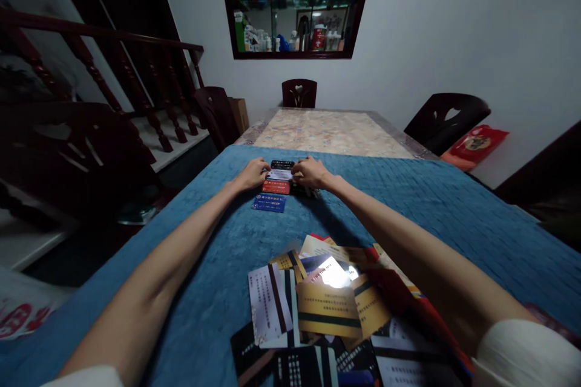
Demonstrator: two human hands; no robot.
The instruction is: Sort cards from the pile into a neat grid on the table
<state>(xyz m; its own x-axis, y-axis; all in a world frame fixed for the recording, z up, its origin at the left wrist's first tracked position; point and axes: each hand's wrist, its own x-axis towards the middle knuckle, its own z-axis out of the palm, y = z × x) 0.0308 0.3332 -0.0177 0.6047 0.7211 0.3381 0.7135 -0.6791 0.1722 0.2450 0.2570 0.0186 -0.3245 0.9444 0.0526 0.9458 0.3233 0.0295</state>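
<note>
Where the room opens out beyond the two outstretched arms, a long bench [454, 205] fills most of the view, its near part draped in a blue quilted cloth [218, 254] and its far part showing a pale patterned top [331, 132]. Dark wooden chairs stand around it: one at the far end [299, 93], one at the right [447, 120], and one at the left [216, 113]. A stair rail [113, 60] with turned posts runs along the left side of the room, and a dark-framed wall cabinet [295, 3] full of bottles and jars hangs above the far end of the bench.

Close to the person, a loose heap of cards [327, 308] lies spread on the cloth, overlapping one another, gold, white, black and red among them. Further out, well apart from that heap, a small row of cards [278, 184] lies flat in a column: a black one farthest away, then a white one, a red one, and a blue card [269, 202] nearest.

The left hand [251, 175] rests on the cloth with its fingers curled at the left edge of the white card, touching it. The right hand [312, 172] lies palm down at the right edge of the same cards, fingers bent onto them. Neither hand lifts a card; both press lightly against the row from either side.
</note>
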